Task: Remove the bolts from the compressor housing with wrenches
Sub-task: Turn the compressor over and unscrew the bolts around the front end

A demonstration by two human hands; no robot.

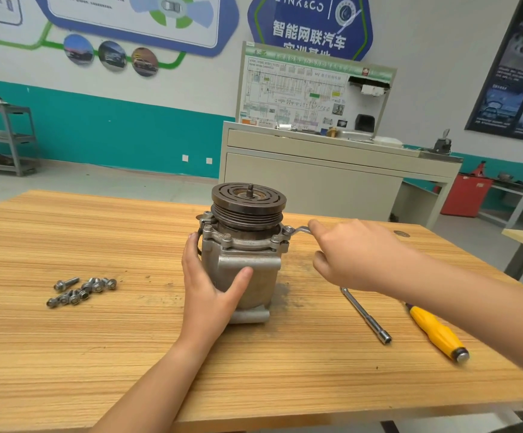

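A grey shelf rack [10,135] by the far left wall carries dark parts too blurred to make out. On the wooden table [98,354], a small heap of loose bolts [82,290] lies well to the left of the compressor housing [244,276]. The housing stands upright near the table's middle. It is a dull grey cast body with a dark grooved pulley [247,204] on top and a short threaded shaft poking up from its centre. Several flange bolts [226,236] sit in the ring below the pulley. The left hand [210,285] wraps round the housing's left side, thumb laid across its front. The right hand [354,257] curls round the handle of a wrench [299,230], whose head sits on a bolt at the flange's right edge. An extension bar [365,314] and a yellow-handled screwdriver [435,332] lie to the right.
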